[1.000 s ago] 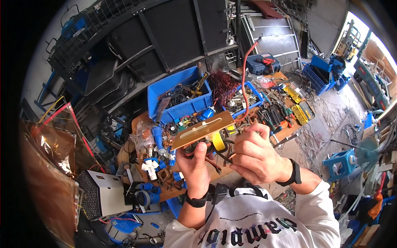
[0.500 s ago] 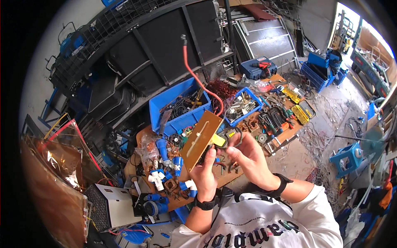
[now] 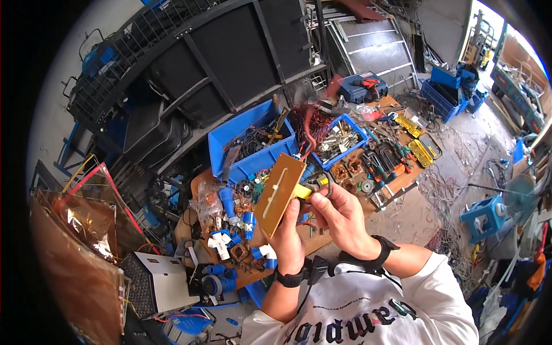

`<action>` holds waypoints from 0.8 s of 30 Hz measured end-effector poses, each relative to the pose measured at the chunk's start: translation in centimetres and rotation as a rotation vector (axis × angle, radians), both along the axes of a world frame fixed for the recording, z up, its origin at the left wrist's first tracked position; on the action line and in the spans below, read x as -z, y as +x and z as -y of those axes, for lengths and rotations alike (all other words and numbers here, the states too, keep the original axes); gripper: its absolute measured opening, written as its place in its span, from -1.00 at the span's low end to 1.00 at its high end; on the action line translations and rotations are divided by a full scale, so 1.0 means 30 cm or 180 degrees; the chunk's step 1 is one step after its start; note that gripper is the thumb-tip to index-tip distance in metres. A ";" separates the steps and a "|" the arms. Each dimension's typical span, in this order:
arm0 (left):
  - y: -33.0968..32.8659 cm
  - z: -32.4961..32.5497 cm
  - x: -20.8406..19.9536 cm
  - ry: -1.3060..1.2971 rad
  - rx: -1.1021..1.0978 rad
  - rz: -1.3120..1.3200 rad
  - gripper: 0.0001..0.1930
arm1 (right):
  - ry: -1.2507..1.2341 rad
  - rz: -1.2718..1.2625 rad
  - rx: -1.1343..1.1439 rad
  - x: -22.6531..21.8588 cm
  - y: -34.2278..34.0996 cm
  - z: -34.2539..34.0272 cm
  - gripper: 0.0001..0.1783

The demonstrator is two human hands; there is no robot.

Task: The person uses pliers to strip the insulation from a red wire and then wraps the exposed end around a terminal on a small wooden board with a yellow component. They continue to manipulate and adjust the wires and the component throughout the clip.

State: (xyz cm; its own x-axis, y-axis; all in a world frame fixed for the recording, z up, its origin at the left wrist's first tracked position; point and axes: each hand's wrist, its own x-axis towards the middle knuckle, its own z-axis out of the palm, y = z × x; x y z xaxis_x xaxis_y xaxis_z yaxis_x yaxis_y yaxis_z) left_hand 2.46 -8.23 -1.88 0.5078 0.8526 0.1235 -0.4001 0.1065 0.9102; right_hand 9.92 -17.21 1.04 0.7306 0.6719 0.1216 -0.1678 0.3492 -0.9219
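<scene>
Brown board [image 3: 280, 196] — in left hand [image 3: 288, 248], tilted

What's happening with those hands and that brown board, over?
Left hand holding brown board. Right hand at yellow-and-black part beside it. Red cable beyond; nothing visibly blocking.

A red drill [image 3: 371, 85] apparently tops a blue case [image 3: 352, 92].

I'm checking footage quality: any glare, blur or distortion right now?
Head view, all: the doorway at upper right is blown out; the brown sheet at left catches glare; the red cable looks blurred toward its top; straight edges bend outward.
</scene>
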 end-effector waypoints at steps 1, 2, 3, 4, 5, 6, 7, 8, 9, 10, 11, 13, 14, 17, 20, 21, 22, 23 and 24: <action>0.007 0.005 -0.006 -0.0076 -0.0038 0.0013 -0.69 | -0.0028 0.0161 0.0043 0.016 0.006 -0.006 -0.80; 0.014 0.005 -0.009 -0.0153 -0.0088 0.0027 -0.70 | -0.0057 0.0323 0.0076 0.027 0.010 -0.013 -0.79; 0.025 0.004 -0.011 -0.0273 -0.0082 0.0100 -0.72 | -0.0106 0.0576 0.0154 0.025 0.011 -0.015 -0.77; 0.023 0.002 -0.011 -0.0289 -0.0080 0.0117 -0.72 | -0.0155 0.0829 0.0234 0.018 0.012 -0.014 -0.76; 0.024 0.000 -0.015 -0.0297 -0.0070 0.0137 -0.72 | -0.0197 0.1085 0.0322 0.007 0.015 -0.011 -0.75; 0.024 -0.002 -0.017 -0.0305 -0.0058 0.0157 -0.71 | -0.0232 0.1219 0.0344 -0.004 0.016 -0.008 -0.75; 0.023 -0.007 -0.016 -0.0277 -0.0065 0.0155 -0.71 | -0.0267 0.1353 0.0367 -0.016 0.016 -0.004 -0.74; 0.021 -0.013 -0.011 -0.0251 -0.0070 0.0150 -0.70 | -0.0306 0.1483 0.0393 -0.023 0.016 0.001 -0.74; 0.020 -0.020 -0.006 -0.0226 -0.0073 0.0144 -0.69 | -0.0330 0.1598 0.0381 -0.026 0.018 0.007 -0.74; 0.022 -0.026 -0.002 -0.0244 -0.0040 0.0175 -0.69 | -0.0355 0.1712 0.0370 -0.026 0.021 0.015 -0.75; 0.026 -0.033 0.001 -0.0260 -0.0008 0.0205 -0.68 | -0.0378 0.1827 0.0358 -0.027 0.025 0.022 -0.75; 0.013 -0.047 -0.011 -0.0462 0.0272 0.0247 -0.66 | -0.0516 0.1915 0.0290 -0.024 0.032 0.033 -0.77; 0.015 -0.050 -0.010 -0.0462 0.0238 0.0235 -0.66 | -0.0589 0.1961 0.0255 -0.021 0.034 0.038 -0.78; 0.013 -0.058 -0.012 -0.0369 0.0341 0.0173 -0.64 | -0.0461 0.1833 0.0125 -0.019 0.046 0.063 -0.80; 0.019 -0.037 -0.045 -0.0561 0.0350 0.0319 -0.63 | 0.0008 0.0342 -0.0239 -0.061 0.040 0.059 -0.81; 0.021 -0.038 -0.051 -0.0597 0.0492 0.0357 -0.61 | 0.0143 0.0246 -0.0292 -0.039 0.039 0.050 -0.81; 0.025 -0.032 -0.047 -0.0660 0.0537 0.0397 -0.61 | 0.0283 0.0353 -0.0378 -0.006 0.043 0.044 -0.86; 0.028 -0.026 -0.036 -0.0706 0.0565 0.0434 -0.61 | 0.0569 0.0240 -0.0321 -0.009 0.029 0.032 -0.87; 0.032 -0.020 -0.023 -0.0753 0.0595 0.0471 -0.60 | 0.0854 0.0127 -0.0263 -0.014 0.020 0.018 -0.87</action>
State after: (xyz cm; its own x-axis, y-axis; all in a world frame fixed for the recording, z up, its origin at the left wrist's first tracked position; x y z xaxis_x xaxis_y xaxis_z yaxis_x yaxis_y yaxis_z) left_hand 3.43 -7.63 -1.17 0.6495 0.7602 0.0173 -0.4797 0.3920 0.7851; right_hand 10.52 -17.76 1.45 0.6657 0.6689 0.3309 -0.1711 0.5684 -0.8048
